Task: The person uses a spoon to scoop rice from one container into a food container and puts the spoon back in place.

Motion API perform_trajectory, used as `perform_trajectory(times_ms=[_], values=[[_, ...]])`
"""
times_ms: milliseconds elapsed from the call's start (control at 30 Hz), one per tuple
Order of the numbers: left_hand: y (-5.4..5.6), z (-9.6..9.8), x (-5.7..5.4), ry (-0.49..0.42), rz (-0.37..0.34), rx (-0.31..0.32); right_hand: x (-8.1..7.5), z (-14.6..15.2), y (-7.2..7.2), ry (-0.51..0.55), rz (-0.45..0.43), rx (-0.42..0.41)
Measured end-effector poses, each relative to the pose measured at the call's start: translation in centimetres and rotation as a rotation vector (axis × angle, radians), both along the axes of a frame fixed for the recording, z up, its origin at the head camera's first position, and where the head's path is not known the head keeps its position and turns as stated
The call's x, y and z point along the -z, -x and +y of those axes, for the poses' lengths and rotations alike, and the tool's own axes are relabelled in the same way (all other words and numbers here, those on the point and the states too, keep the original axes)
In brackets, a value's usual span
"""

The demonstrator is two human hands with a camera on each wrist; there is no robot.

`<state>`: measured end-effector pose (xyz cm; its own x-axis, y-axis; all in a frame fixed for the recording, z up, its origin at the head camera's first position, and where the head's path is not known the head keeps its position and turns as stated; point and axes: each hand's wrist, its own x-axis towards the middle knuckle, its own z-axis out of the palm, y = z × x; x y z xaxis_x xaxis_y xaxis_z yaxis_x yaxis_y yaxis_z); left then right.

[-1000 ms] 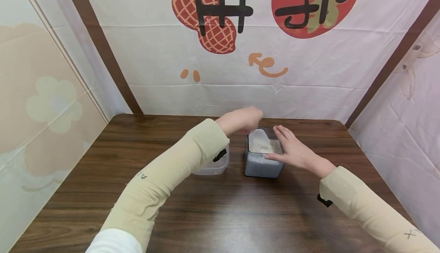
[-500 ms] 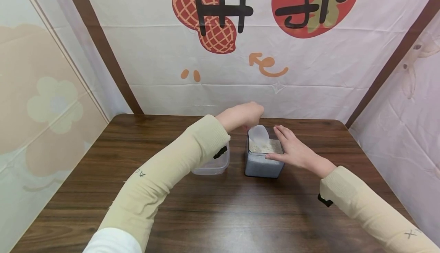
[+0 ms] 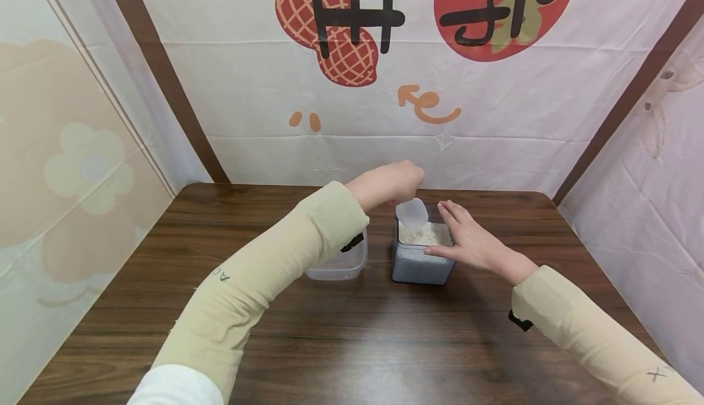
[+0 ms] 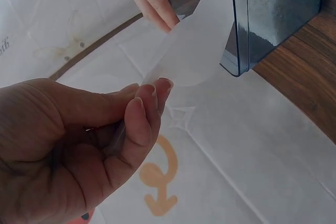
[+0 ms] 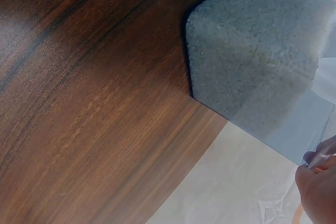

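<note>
My left hand [image 3: 389, 183] pinches the handle of a translucent white scoop [image 3: 412, 214] above the back left of a bluish see-through container [image 3: 422, 267]. In the left wrist view, the thumb and curled fingers close on the handle, and the scoop's bowl [image 4: 197, 45] reaches over the container's rim. Pale grains that look like rice [image 3: 438, 234] fill much of the container. My right hand [image 3: 472, 241] spreads its fairly straight fingers and thumb against the container's right side and rim. How much the scoop holds is hidden.
A clear shallow plastic box [image 3: 338, 269] stands left of the container, partly hidden under my left forearm. Both are on a dark wood table [image 3: 379, 338]. A printed white cloth [image 3: 247, 87] hangs behind the table's back edge.
My left hand has risen slightly, lifting and tilting the scoop up from the grains, so less of it is in the container. The right hand and container have stayed put.
</note>
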<state>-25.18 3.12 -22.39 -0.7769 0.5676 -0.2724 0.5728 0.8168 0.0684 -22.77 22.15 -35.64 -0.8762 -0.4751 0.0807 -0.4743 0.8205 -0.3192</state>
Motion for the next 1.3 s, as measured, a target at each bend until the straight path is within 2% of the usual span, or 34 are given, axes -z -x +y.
perform_trajectory(times_ms=[333, 600, 1133, 1300], values=[[-0.4, 0.4, -0.2, 0.05, 0.037, -0.003, 0.1, 0.0, 0.0, 0.0, 0.009, -0.003], [-0.4, 0.8, -0.2, 0.079, 0.096, 0.029, 0.2, 0.0, 0.1, -0.004, 0.023, -0.005], [-0.8, 1.3, -0.7, 0.119, 0.132, 0.045, 0.1, 0.1, 0.1, -0.003, 0.004, -0.006], [-1.0, 1.4, -0.8, 0.115, 0.115, 0.035, 0.2, 0.1, 0.1, 0.002, 0.001, -0.01]])
